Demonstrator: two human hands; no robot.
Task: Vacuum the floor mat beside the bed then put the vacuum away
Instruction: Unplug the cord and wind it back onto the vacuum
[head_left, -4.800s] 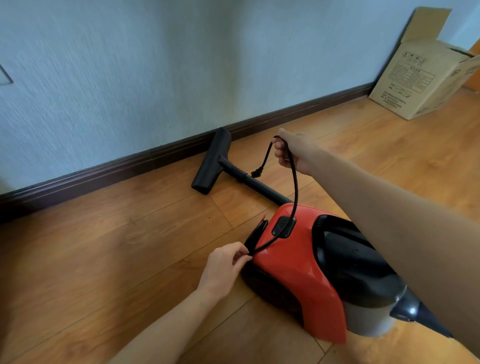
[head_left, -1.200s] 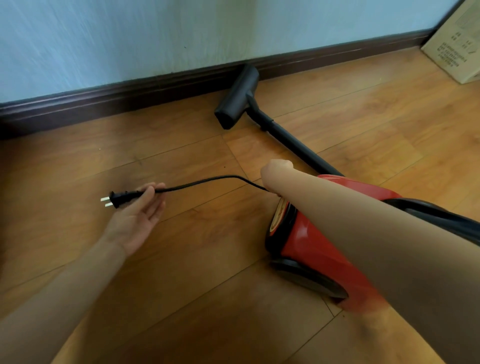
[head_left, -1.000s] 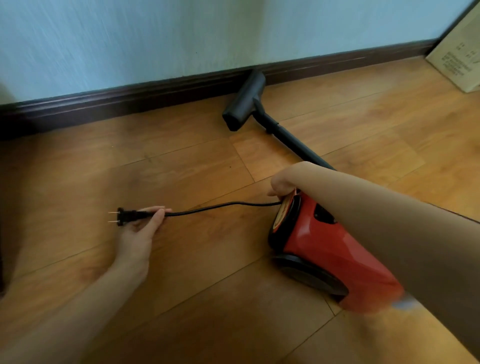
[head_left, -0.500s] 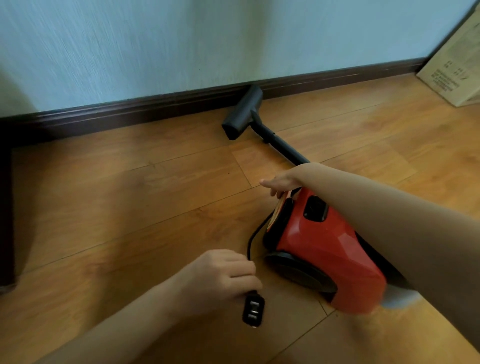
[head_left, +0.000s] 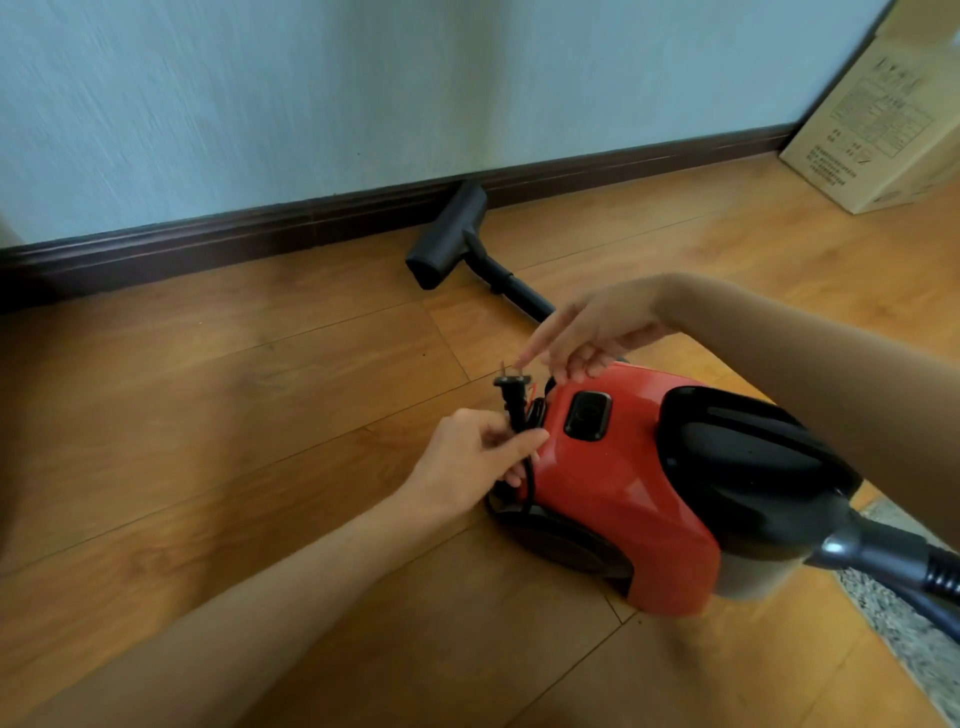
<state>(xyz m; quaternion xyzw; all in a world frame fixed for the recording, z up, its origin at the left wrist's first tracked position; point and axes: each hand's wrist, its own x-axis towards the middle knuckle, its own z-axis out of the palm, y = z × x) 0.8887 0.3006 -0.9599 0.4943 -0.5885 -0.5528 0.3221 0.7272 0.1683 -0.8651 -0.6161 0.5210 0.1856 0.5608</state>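
Observation:
A red and black canister vacuum (head_left: 628, 483) lies on the wooden floor. Its black wand runs to the floor head (head_left: 447, 236), which rests against the baseboard. My left hand (head_left: 472, 462) pinches the black power cord just below the plug (head_left: 511, 387), holding it upright at the vacuum's rear end. My right hand (head_left: 592, 330) hovers over that end with fingers extended toward the plug's prongs, holding nothing. A grey hose (head_left: 904, 566) leaves the vacuum at the lower right.
A cardboard box (head_left: 888, 124) stands at the back right against the wall. A dark baseboard (head_left: 208, 244) runs along the pale wall. A strip of grey speckled mat or flooring (head_left: 904, 618) shows at the lower right edge.
The cord, stretched out to the left a second ago, is now gathered at the vacuum's rear. My left hand brought the plug in and turned it upright; my right hand lifted off the body.

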